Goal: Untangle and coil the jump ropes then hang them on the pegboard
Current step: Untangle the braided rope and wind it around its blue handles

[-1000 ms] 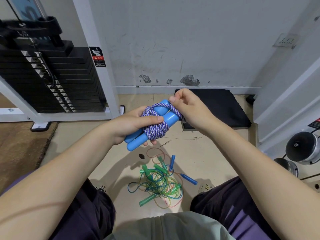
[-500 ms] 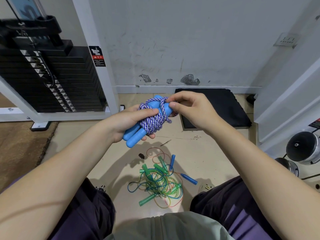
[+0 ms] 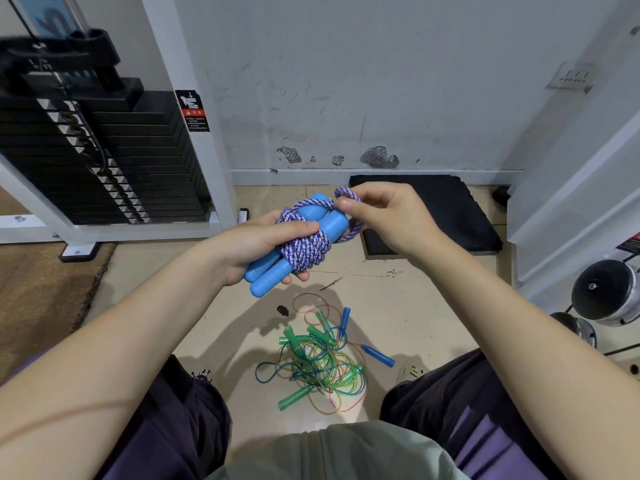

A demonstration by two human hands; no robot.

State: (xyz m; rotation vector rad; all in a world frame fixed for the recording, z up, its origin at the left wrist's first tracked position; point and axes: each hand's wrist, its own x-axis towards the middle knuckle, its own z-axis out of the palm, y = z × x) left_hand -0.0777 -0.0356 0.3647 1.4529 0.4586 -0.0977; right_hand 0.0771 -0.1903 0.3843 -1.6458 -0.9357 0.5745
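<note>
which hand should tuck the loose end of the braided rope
Right. The right hand already pinches the braided rope at its free loop, while the left hand is busy gripping the blue handles.

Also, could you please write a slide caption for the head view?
Left hand grips blue-handled braided rope; right hand pinches its loop above tangled ropes.

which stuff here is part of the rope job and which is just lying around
Job:
braided rope wound round blue handles
left hand holding it
right hand pinching a loop
tangled ropes on the floor

Lying about:
weight stack
black mat
dumbbells
</note>
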